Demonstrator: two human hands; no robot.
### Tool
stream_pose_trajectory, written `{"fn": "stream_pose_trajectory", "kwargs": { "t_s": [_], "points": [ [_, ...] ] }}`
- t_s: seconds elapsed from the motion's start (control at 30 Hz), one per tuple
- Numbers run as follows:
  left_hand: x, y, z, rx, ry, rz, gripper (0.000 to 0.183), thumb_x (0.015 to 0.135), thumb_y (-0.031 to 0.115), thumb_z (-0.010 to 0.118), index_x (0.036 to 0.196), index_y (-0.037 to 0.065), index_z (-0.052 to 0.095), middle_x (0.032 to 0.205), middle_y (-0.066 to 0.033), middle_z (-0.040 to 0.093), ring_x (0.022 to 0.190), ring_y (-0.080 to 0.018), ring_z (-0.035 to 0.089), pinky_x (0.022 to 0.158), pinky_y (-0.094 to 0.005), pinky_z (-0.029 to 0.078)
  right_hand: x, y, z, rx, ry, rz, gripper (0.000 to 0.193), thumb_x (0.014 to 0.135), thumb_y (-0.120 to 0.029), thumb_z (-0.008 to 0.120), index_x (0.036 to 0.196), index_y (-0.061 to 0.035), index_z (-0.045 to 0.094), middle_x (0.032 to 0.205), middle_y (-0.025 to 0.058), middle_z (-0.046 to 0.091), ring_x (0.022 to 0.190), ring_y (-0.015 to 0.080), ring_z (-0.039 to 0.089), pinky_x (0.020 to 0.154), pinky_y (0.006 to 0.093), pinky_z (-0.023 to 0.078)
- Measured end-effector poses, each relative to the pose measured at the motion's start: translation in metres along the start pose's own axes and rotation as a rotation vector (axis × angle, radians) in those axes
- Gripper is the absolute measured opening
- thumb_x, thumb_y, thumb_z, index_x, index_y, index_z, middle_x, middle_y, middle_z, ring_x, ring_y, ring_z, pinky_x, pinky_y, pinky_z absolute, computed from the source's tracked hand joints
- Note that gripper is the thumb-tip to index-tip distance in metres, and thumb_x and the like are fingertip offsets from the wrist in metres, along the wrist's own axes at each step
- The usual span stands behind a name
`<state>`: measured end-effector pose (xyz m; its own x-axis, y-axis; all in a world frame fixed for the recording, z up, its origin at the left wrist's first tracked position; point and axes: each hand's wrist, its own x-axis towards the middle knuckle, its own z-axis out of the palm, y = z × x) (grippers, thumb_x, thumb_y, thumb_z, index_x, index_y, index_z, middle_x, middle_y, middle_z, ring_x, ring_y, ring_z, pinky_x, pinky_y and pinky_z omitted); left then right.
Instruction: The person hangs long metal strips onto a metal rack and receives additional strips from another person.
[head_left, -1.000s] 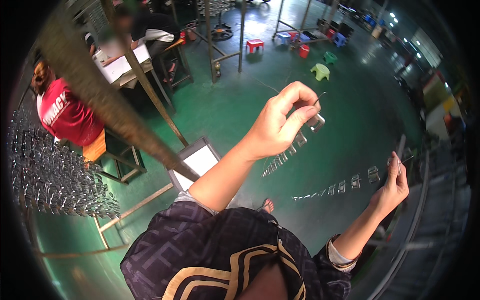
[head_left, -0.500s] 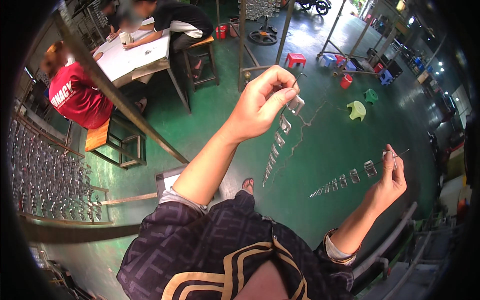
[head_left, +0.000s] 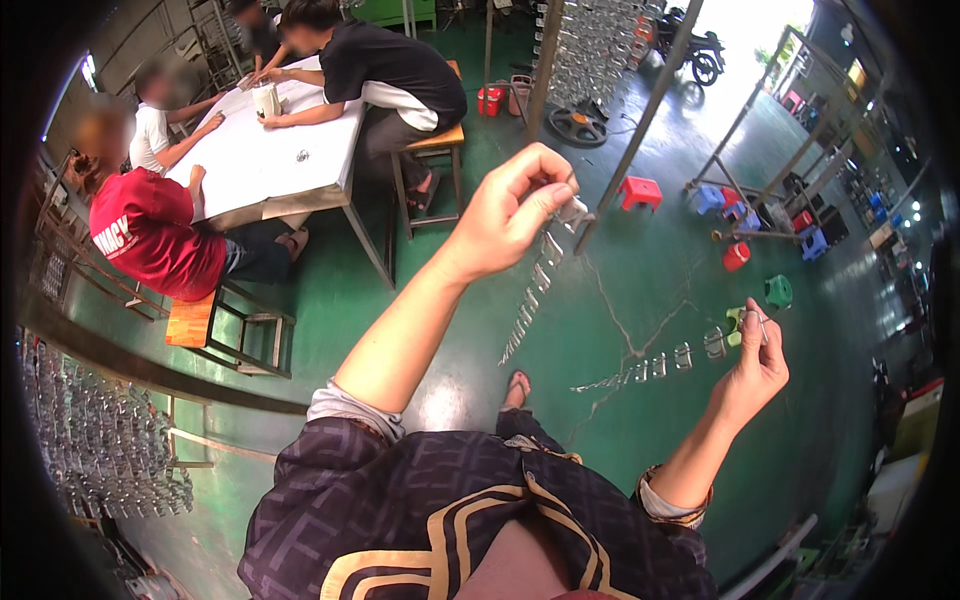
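1. Nearest the camera is the person's own dark patterned shirt (head_left: 440, 510), with both forearms rising out of it.
2. The right hand (head_left: 752, 368) is raised to the right, its fingers closed in a pinch on the top of a string of small clear pieces (head_left: 660, 362), which trails down and leftward from it.
3. The left hand (head_left: 508, 212) is lifted higher, thumb and forefinger pressed together on the upper end of a second string of clear pieces (head_left: 532, 292); this one hangs down toward the person's sandalled foot (head_left: 516, 386) (whether the two strings join at the bottom cannot be told).
4. Beneath both strings lies a green floor (head_left: 640, 270) with a crack running across it.
5. At the lower left stands a rack of many hanging clear pieces (head_left: 95, 450).
6. Further off, people sit at a white table (head_left: 270, 150): one in a red shirt (head_left: 150, 235) on a wooden stool (head_left: 195, 320), another in black.
7. Far right, small plastic stools (head_left: 640, 190) in red, blue and green are scattered near metal frames.
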<state>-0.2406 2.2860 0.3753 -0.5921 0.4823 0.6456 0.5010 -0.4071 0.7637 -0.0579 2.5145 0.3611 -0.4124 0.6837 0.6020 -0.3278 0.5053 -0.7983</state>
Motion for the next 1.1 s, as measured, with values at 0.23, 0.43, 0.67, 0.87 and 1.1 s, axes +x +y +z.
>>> {"fn": "stream_pose_trajectory", "kwargs": {
  "t_s": [0.23, 0.43, 0.67, 0.87, 1.1],
  "points": [
    [0.118, -0.081, -0.108, 0.192, 0.127, 0.038, 0.006, 0.089, 0.006, 0.05, 0.091, 0.001, 0.05, 0.085, -0.0007, 0.054, 0.077, -0.006, 0.049, 0.07, -0.021, 0.041, 0.092, 0.064, 0.161, 0.191, -0.208, -0.017, 0.008, 0.078, -0.001, 0.065, 0.084, 0.0044, 0.065, 0.084, 0.0086, 0.061, 0.086, 0.0194, 0.06, 0.076, 0.0285, 0.044],
    [0.218, -0.144, -0.204, 0.251, 0.179, 0.087, 0.007, 0.089, 0.008, 0.051, 0.091, 0.001, 0.05, 0.084, 0.0003, 0.053, 0.076, -0.0047, 0.048, 0.068, -0.0199, 0.04, 0.158, 0.106, 0.296, 0.297, -0.325, -0.073, 0.011, 0.077, -0.002, 0.067, 0.087, 0.0025, 0.066, 0.082, 0.0085, 0.061, 0.084, 0.0198, 0.06, 0.074, 0.0278, 0.045],
    [0.339, -0.227, -0.309, 0.189, 0.115, 0.159, 0.009, 0.088, 0.009, 0.053, 0.09, 0.002, 0.05, 0.082, 0.0006, 0.054, 0.076, -0.0056, 0.049, 0.068, -0.0203, 0.04, 0.199, 0.141, 0.439, 0.222, -0.275, -0.063, 0.013, 0.077, -0.004, 0.067, 0.087, 0.0035, 0.066, 0.083, 0.0089, 0.061, 0.079, 0.015, 0.058, 0.068, 0.0239, 0.044],
    [0.436, -0.29, -0.388, 0.052, -0.013, 0.174, 0.008, 0.089, 0.008, 0.053, 0.091, 0.001, 0.05, 0.083, -0.001, 0.054, 0.077, -0.0068, 0.051, 0.07, -0.0215, 0.043, 0.236, 0.153, 0.547, 0.224, -0.151, -0.061, 0.018, 0.075, -0.004, 0.068, 0.091, 0.0037, 0.066, 0.08, 0.0063, 0.058, 0.07, 0.0109, 0.052, 0.064, 0.0212, 0.041],
    [0.526, -0.364, -0.451, -0.006, -0.042, 0.232, 0.008, 0.088, 0.007, 0.053, 0.093, 0.001, 0.051, 0.086, -0.0032, 0.058, 0.079, -0.0085, 0.055, 0.073, -0.0224, 0.044, 0.274, 0.179, 0.631, 0.132, -0.148, -0.059, 0.02, 0.073, -0.002, 0.068, 0.092, 0.0044, 0.066, 0.083, 0.0076, 0.059, 0.071, 0.0114, 0.052, 0.062, 0.0201, 0.04]
  ]
}}
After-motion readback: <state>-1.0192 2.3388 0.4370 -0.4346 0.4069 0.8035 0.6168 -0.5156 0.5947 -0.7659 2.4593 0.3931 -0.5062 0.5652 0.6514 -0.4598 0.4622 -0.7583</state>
